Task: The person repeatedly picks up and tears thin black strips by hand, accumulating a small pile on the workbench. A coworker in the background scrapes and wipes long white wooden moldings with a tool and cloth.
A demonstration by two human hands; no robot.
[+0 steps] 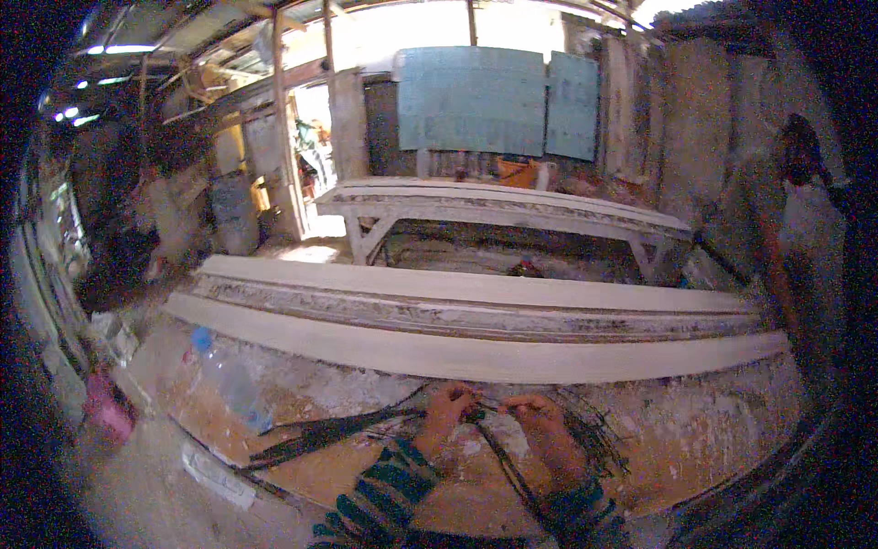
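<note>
Both hands meet over a bundle of dark thin strands (512, 448) lying on the dusty surface (695, 430), just in front of the long white moulded plank (476, 357); the left hand (445, 412) and the right hand (541, 423) each pinch strands between fingertips, grips pressed together on them; the strands look light, wiry and springy, likely to tangle, best held near the gathered middle rather than the loose ends; a darker flat strip (320, 435) trails left; a clear plastic bottle (229, 375) lies nearby; the surface looks chalky and rough with plaster dust.
</note>
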